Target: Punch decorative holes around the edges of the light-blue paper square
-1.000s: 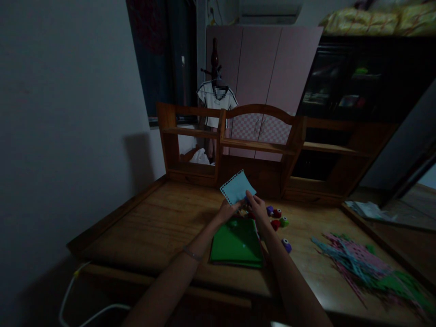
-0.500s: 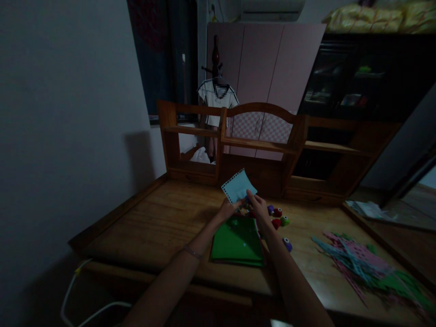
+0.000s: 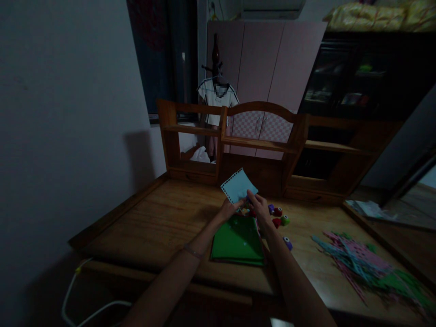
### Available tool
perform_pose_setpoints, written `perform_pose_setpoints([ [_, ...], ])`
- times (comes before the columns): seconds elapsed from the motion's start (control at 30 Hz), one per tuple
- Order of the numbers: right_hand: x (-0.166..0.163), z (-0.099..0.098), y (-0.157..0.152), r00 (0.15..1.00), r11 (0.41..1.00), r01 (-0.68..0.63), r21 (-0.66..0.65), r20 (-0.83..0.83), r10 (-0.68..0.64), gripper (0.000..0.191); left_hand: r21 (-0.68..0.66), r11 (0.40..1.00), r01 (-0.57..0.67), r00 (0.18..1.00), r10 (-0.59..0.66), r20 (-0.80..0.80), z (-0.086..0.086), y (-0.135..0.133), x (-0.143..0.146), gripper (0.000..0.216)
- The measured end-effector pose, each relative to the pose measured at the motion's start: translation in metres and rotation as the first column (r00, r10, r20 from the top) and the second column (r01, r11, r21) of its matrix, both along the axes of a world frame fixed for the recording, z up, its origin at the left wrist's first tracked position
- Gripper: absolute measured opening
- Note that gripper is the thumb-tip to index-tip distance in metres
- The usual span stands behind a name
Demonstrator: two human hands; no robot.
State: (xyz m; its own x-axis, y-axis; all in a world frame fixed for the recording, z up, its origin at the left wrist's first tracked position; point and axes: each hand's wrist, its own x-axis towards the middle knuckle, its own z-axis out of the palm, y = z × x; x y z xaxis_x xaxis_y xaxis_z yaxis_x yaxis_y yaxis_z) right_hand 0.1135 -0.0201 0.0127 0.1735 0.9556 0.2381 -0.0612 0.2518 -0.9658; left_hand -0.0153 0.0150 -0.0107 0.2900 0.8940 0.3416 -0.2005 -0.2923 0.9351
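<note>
A light blue sheet of paper [image 3: 237,185], with a row of small dark notches along its left edge, is held up above the desk. My left hand [image 3: 230,210] grips its lower edge. At the lower right corner of the sheet, my right hand [image 3: 259,208] is closed with the thumb on top, round a small purple craft punch [image 3: 250,198] that the fingers mostly hide. Under my wrists lies a stack of green sheets [image 3: 236,240]. Several small red, purple and green craft punches [image 3: 284,220] with round white spots stand just right of my hands.
A heap of pink, blue and green cut paper strips [image 3: 364,263] covers the right side of the wooden desk [image 3: 143,227]. A wooden shelf unit [image 3: 260,145] rises along the back edge. One purple punch [image 3: 287,243] sits beside my right forearm.
The blue paper has turned and shifted very slightly in my hands. Both hands keep their hold, and the things on the desk stay where they were.
</note>
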Motion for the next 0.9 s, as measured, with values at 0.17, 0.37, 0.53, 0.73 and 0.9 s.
perform_pose_setpoints([
  [0.17, -0.001, -0.002, 0.0, 1.0, 1.0, -0.025, 0.007, -0.011, 0.025, 0.041, -0.001, 1.0, -0.019, 0.999, 0.02, 0.034, 0.0, -0.003, 0.001, 0.043],
  [0.37, -0.005, -0.001, -0.005, 0.998, 0.999, -0.049, 0.024, -0.025, 0.049, 0.04, 0.048, 0.985, -0.164, 0.986, 0.166, -0.026, -0.004, -0.001, -0.001, 0.035],
  [0.53, -0.003, -0.001, -0.004, 0.999, 0.998, -0.045, 0.043, -0.011, 0.046, 0.039, 0.15, 0.963, -0.225, 0.971, 0.234, -0.046, -0.001, -0.001, -0.001, 0.03],
  [0.73, -0.001, -0.004, 0.003, 0.998, 0.998, 0.039, 0.052, 0.05, -0.041, 0.045, 0.158, 0.954, -0.254, 0.959, 0.27, -0.087, 0.001, -0.003, 0.0, 0.03],
  [0.9, -0.002, -0.006, 0.006, 0.995, 0.997, 0.069, 0.044, 0.069, -0.072, 0.049, 0.211, 0.945, -0.249, 0.953, 0.278, -0.124, 0.002, -0.004, 0.0, 0.031],
])
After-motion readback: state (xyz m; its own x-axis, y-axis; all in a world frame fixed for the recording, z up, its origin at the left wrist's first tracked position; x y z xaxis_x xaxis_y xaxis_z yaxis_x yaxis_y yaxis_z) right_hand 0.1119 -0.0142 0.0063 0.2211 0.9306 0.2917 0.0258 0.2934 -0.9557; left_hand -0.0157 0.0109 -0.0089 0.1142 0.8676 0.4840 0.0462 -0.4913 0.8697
